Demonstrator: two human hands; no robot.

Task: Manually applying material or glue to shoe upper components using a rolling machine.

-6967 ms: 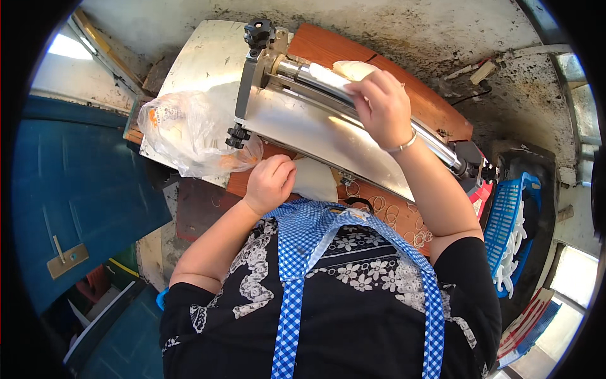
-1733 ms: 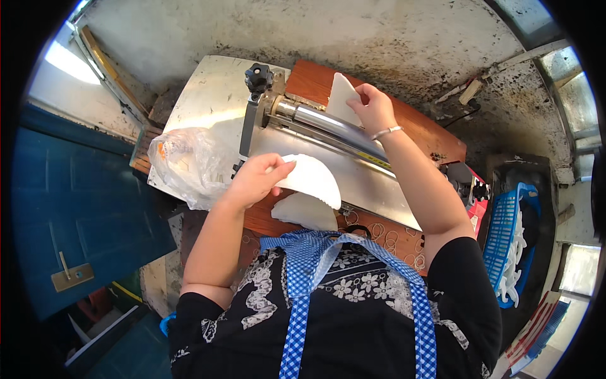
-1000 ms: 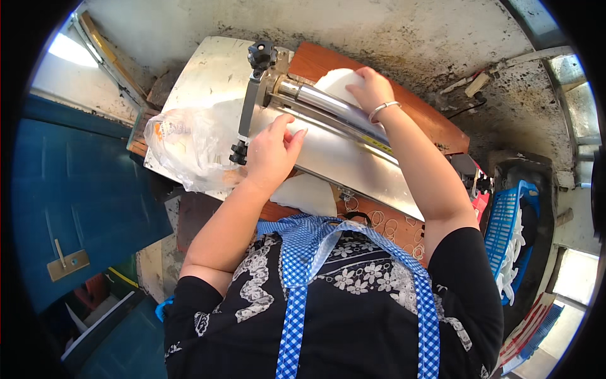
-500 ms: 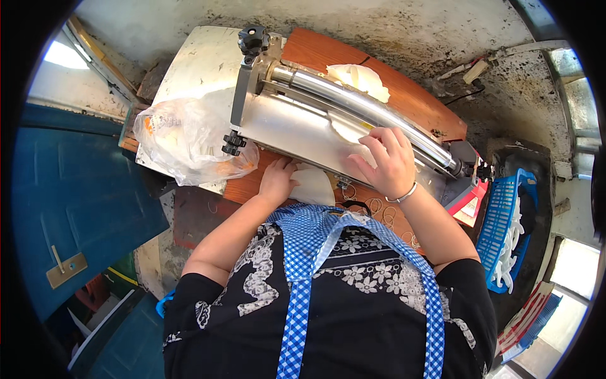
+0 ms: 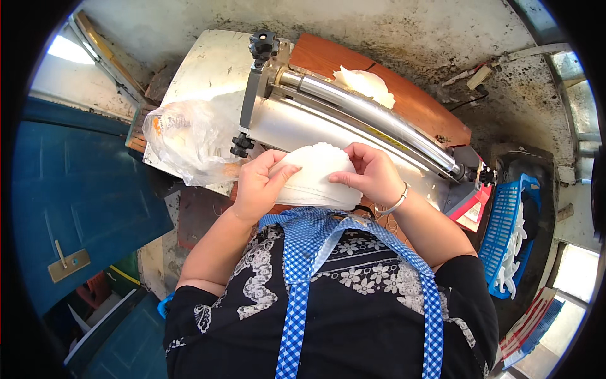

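Between my two hands is a white, rounded, cup-like piece (image 5: 319,174) with a stitched line near its lower edge, held close in front of my apron. My left hand (image 5: 262,182) pinches its left side between thumb and fingers. At its right upper edge, my right hand (image 5: 372,174) grips it the same way, thumb on the near face. Just beyond lies a machine with a long shiny metal roller (image 5: 372,120) and a sloped metal plate (image 5: 284,126). Another white piece (image 5: 366,85) rests on the brown board behind the roller.
A clear plastic bag (image 5: 189,142) with pale contents sits left of the machine. Black knobs (image 5: 264,45) stick out at the machine's left end. A blue basket (image 5: 502,234) holding white items stands at the right. A blue door (image 5: 88,208) is at the left.
My right hand has come back from the roller to the white piece. My left hand has lifted that piece from the board edge, and both hands now hold it.
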